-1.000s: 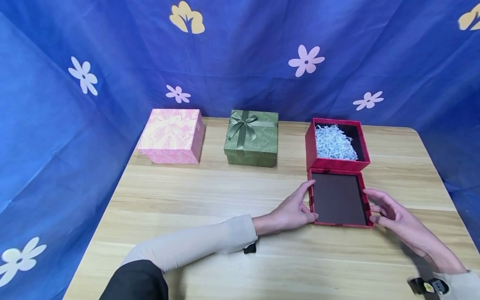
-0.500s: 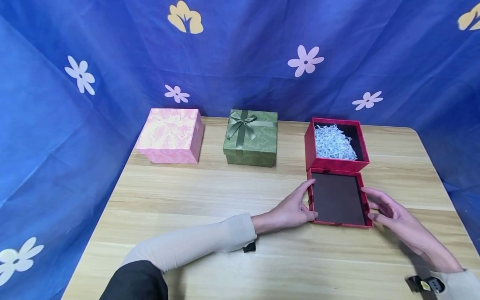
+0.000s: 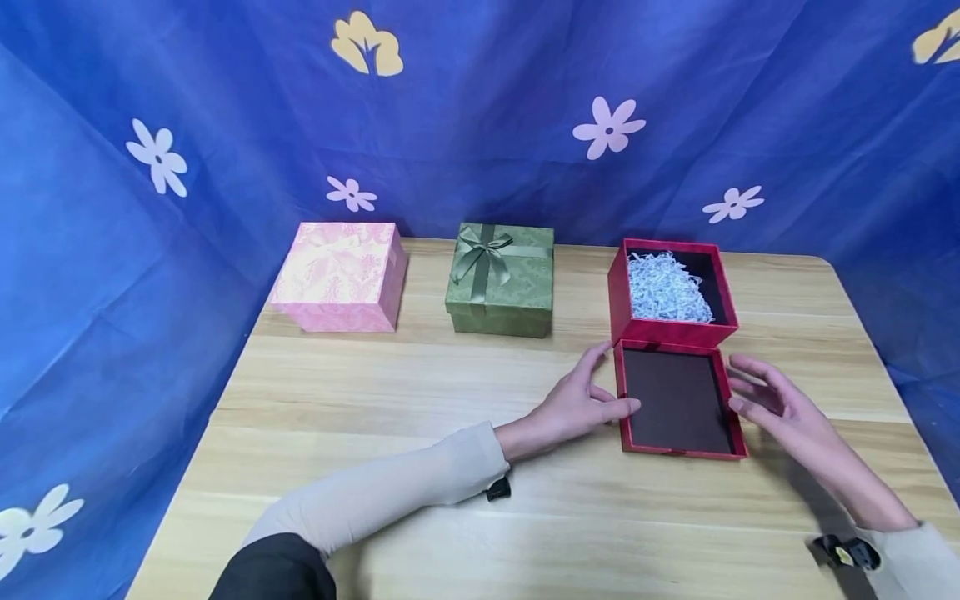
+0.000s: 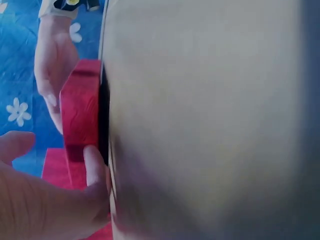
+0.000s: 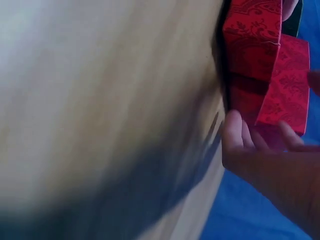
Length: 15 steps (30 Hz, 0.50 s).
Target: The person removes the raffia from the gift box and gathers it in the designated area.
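Observation:
An upturned red box lid (image 3: 678, 404) with a dark inside lies at the right of the table, against the front of a red box (image 3: 675, 333). Pale blue shredded paper (image 3: 666, 287) fills part of that box. My left hand (image 3: 566, 408) is at the lid's left side, its thumb over the rim and its forefinger stretched toward the box corner. In the left wrist view a fingertip touches the patterned red side (image 4: 82, 115). My right hand (image 3: 787, 425) is at the lid's right side, fingers loosely bent and thumb tip at the rim.
A green gift box (image 3: 501, 283) with a bow stands at the back middle, and a pink gift box (image 3: 341, 279) at the back left. Both have their lids on. A blue flowered cloth (image 3: 465, 108) hangs behind the wooden table (image 3: 420, 375).
The left hand has shifted up along the lid's side, with its fingers loosened and spread. The right fingers have moved slightly up and eased from the rim. The lid stays beside the red box.

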Tool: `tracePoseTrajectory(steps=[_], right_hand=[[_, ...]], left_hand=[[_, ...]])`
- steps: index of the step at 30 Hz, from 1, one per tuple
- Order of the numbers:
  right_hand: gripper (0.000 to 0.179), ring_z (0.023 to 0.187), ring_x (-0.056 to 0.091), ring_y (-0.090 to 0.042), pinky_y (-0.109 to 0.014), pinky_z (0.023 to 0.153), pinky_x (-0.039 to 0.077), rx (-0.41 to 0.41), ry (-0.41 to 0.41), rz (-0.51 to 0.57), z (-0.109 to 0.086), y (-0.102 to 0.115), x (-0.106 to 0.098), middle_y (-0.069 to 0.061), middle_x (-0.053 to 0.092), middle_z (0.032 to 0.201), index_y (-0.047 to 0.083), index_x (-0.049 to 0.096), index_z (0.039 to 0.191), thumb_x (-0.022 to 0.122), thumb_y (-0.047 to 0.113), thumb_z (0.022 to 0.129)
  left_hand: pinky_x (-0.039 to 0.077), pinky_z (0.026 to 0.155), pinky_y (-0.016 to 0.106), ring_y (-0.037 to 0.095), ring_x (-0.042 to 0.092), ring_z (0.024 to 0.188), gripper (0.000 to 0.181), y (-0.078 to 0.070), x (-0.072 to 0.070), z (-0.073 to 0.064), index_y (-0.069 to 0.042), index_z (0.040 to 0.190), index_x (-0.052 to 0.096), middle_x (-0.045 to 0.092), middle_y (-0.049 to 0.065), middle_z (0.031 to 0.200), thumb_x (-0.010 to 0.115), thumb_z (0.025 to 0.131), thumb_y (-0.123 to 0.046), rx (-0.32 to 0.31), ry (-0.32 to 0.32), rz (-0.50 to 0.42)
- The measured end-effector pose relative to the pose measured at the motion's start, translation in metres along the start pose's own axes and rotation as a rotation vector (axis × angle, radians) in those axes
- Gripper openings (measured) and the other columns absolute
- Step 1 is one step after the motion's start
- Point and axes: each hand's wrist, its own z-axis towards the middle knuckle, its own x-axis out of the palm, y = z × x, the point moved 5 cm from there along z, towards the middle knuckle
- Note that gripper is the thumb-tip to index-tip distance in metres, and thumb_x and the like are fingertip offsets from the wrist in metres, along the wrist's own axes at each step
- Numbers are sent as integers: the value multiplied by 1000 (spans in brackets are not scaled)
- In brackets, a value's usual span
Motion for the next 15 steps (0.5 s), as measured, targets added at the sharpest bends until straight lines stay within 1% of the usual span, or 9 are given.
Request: tracePoseTrajectory(steps=[1,3,6,9,11,12,13,15], right_hand=[[60,130,54,7,-13,94,52,-4,-32,13,2,2,-2,-4,51,157,7,38,166,63,7,112],[60,132,55,4,-12,94,51,-35,-86,42,7,8,-5,1,51,155,10,40,165,64,4,110],[64,134,54,-1,-11,96,49,-89,-160,92,17,20,-10,3,49,156,14,43,164,66,-3,107],[70,139,51,-6,-10,99,47,-131,-214,81,26,34,-14,0,44,161,13,41,166,69,-5,104],[72,142,50,-12,-11,100,47,-132,-239,96,33,43,-17,-5,42,163,12,39,166,70,-5,103],[73,144,48,-15,-11,100,47,-131,-245,78,36,47,-18,-7,41,164,12,38,167,70,-4,103],[74,147,47,-19,-11,101,47,-125,-247,70,40,51,-19,-8,40,166,12,37,168,71,-3,103],[75,151,43,-27,-11,100,48,-99,-238,87,47,58,-20,-11,37,168,12,36,168,72,-1,104]], left_hand=[[59,83,28,19,74,110,99,-2,-2,2,-20,174,28,56,14,159,88,95,-30,1,-19,1],[59,91,31,22,66,127,106,-6,-7,6,-18,175,23,35,11,174,89,93,-34,3,-45,-1],[55,101,35,30,52,145,114,-13,-12,14,-22,176,17,29,10,177,90,91,-39,23,-60,6],[52,110,41,35,41,155,121,-20,-17,25,-27,177,11,25,10,179,92,88,-38,57,-63,-6],[48,115,46,36,34,159,125,-26,-19,33,-28,177,7,20,11,180,93,87,-36,88,-65,-10],[45,117,49,36,32,160,126,-28,-20,37,-28,177,6,19,10,180,94,87,-36,104,-69,-6],[42,119,51,35,30,161,127,-31,-21,41,-28,177,5,18,10,180,94,86,-35,118,-72,0],[37,122,55,34,25,163,129,-36,-21,49,-26,177,4,15,7,181,94,86,-35,147,-73,22]])
